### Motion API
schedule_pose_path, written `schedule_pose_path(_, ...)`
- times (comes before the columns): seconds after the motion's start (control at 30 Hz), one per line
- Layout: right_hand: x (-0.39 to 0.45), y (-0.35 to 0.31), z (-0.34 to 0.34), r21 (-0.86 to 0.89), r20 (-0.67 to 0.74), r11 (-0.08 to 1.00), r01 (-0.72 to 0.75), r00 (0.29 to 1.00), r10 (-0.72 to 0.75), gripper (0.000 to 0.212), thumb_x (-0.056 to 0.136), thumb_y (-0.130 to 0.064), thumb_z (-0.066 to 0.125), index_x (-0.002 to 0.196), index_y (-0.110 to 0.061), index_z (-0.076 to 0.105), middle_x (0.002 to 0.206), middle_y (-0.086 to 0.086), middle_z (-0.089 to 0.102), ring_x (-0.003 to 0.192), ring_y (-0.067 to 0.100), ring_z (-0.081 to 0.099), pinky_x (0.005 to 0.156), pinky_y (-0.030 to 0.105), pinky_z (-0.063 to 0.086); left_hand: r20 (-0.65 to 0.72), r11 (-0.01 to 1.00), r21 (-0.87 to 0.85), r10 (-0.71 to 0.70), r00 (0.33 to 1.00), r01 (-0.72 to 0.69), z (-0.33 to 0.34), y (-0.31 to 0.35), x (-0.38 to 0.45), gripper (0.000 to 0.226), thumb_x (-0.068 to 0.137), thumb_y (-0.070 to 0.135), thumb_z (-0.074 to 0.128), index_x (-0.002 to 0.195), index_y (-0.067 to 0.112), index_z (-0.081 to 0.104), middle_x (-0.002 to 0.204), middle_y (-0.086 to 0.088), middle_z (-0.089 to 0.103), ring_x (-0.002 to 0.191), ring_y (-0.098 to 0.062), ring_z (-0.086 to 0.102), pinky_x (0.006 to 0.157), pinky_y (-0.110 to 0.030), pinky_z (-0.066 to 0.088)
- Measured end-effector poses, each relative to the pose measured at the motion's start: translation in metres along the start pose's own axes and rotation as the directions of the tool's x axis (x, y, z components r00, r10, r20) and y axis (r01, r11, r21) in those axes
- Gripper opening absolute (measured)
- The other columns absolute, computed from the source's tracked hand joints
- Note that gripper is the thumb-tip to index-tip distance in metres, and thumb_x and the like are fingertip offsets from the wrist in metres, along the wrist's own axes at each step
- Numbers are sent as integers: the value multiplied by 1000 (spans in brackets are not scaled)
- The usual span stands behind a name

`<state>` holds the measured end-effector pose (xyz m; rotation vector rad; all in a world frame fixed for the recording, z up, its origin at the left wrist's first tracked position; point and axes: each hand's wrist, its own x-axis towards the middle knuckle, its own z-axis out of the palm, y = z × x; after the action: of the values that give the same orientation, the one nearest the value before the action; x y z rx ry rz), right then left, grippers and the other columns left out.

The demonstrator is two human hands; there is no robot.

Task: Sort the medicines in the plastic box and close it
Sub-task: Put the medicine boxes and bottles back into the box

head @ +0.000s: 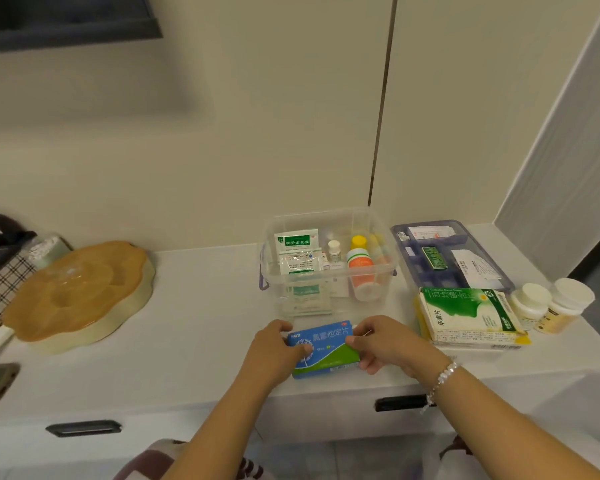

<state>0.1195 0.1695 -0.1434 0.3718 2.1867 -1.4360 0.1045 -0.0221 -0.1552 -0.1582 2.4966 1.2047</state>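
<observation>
Both hands' fingers pinching blue medicine box (324, 346), left hand (274, 351), right hand (388, 344), before clear plastic box (329, 303)

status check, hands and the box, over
Left hand and right hand grip blue-green medicine carton. Clear plastic box open behind it. Nothing between them.

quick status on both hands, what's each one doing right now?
Left hand: grips the left end of the blue medicine box.
Right hand: grips the right end of the same box, in front of the clear plastic box.
</observation>
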Motion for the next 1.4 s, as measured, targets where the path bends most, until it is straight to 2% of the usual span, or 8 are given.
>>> schedule_pose_path(0.2, 5, 2, 8, -36, -52, 998, -50, 997, 49, 24, 84, -21, 64, 91, 3, 63, 77, 17, 70, 54, 18, 66, 52, 24, 57, -25, 983, 175, 53, 998, -48, 3, -6, 5, 53, 80, 25, 68, 127, 11, 48, 120, -12, 60, 99, -20, 60, 75, -23, 47)
schedule_pose_path(0.4, 3, -1, 7, -222, -92, 973, -70, 994, 50, 18, 83, -27, 65, 79, -9, 63, 72, 11, 72, 50, 14, 65, 45, 17, 51, -11, 978, 199, 67, 998, -63, 4, -3, 1, 58, 80, 33, 66, 131, 13, 44, 125, -11, 55, 105, -22, 59, 84, -27, 47)
schedule_pose_path(0.63, -31, -17, -20, -318, -197, 939, 129, 960, -199, 13, 83, -29, 63, 85, -17, 61, 70, 0, 66, 40, 4, 57, 34, 15, 39, -110, 983, 86, 174, 979, -165, -10, 15, -19, 43, 83, 43, 59, 120, 23, 54, 110, 0, 59, 95, -10, 57, 78, -22, 44)
schedule_pose_path(0.87, -80, -8, -67, -224, -571, 913, 340, 714, -406, 6, 82, -17, 62, 86, -20, 67, 73, 1, 66, 59, 7, 59, 56, 16, 44, 48, 959, -129, 259, 965, -251, 12, 63, -42, 7, 87, 33, 57, 83, 31, 62, 82, 8, 65, 75, -5, 62, 62, -14, 43)
schedule_pose_path(1.0, -86, 19, -87, -375, -708, 913, 164, 585, -396, 28, 83, -16, 60, 110, -11, 64, 100, 8, 65, 88, 22, 58, 74, 29, 46, 73, 947, -190, 278, 958, -260, 49, 83, -48, 12, 86, 33, 58, 92, 25, 66, 91, 3, 68, 84, -11, 65, 73, -21, 50)
schedule_pose_path(1.1, -84, 37, -102, -446, -735, 894, -44, 588, -337, 40, 85, -26, 57, 121, -9, 56, 115, 18, 60, 103, 35, 53, 86, 42, 45, 58, 946, -220, 257, 965, -239, 77, 97, -47, 31, 86, 33, 58, 112, 17, 64, 110, -3, 67, 98, -18, 62, 93, -39, 50)
schedule_pose_path(1.23, -80, 53, -110, -436, -683, 892, -121, 690, -241, 38, 85, -33, 56, 115, -10, 55, 108, 14, 63, 93, 29, 57, 74, 38, 47, 34, 944, -230, 249, 968, -235, 104, 111, -43, 41, 87, 34, 55, 124, 16, 56, 116, 3, 60, 104, -19, 59, 97, -41, 48)
schedule_pose_path(1.4, -81, 63, -114, -348, -648, 935, -75, 739, -182, 26, 84, -33, 59, 98, -11, 61, 79, 1, 62, 67, 16, 54, 52, 26, 37, 20, 927, -239, 303, 953, -289, 122, 116, -36, 14, 89, 27, 54, 85, 29, 68, 80, 12, 66, 73, -6, 60, 77, -33, 54)
